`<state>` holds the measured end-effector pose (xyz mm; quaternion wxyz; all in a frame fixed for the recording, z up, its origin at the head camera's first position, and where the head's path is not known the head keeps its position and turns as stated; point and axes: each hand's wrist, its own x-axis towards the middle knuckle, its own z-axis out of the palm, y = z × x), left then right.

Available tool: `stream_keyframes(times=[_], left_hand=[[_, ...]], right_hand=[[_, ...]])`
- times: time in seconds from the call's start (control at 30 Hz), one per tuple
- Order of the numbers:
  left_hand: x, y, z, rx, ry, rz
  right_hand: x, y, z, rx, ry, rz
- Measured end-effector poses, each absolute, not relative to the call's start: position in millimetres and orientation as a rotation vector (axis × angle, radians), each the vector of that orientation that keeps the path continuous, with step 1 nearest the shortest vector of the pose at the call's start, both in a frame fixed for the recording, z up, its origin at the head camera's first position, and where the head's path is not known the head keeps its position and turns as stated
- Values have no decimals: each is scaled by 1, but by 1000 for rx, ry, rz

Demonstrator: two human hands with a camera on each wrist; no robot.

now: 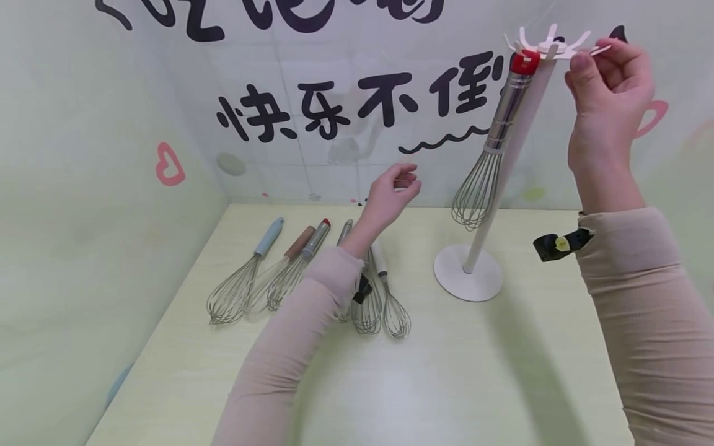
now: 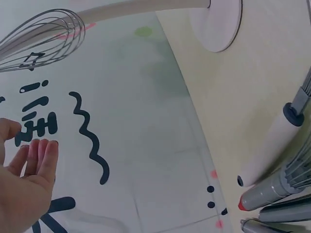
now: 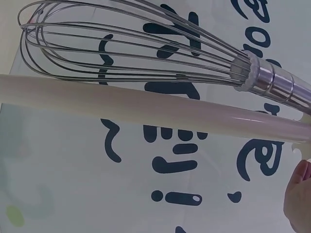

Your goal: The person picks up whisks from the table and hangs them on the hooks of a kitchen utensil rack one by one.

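Behind stand (image 1: 481, 286), lettered wall (image 1: 357, 62). With right hand (image 1: 613, 87), pinching stand's prong (image 1: 601, 50), likely steadying against hung whisk's (image 1: 504, 114) weight. With left hand (image 1: 390, 193), loosely curled, holding nothing left of stand.

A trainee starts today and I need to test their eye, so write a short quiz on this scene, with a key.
1. True or false: the left hand is holding a whisk.
2. What does the right hand pinch?
A. The blue whisk
B. The stand, at its top
C. The table
3. Fill in the colour: the top end of the hanging whisk is ____.

Key:
1. False; it holds nothing.
2. B
3. Red
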<state>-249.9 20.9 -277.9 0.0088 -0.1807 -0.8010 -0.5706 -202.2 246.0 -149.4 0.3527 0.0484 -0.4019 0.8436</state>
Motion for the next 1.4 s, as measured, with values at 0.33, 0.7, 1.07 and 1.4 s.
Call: stream_keyframes(times=[0.33, 0.7, 1.07, 1.4], left_hand=[[-251, 12, -310, -397, -2656, -1759], [-253, 2, -332, -403, -2712, -1762], [-253, -10, -350, -309, -2752, -1767], [-253, -17, -364, -242, -2819, -1742]], right_hand=[[-204, 246, -153, 165, -1026, 2151], [-205, 240, -153, 176, -999, 2079], [-200, 228, -152, 175, -988, 2024], [-196, 217, -150, 158, -973, 1980]])
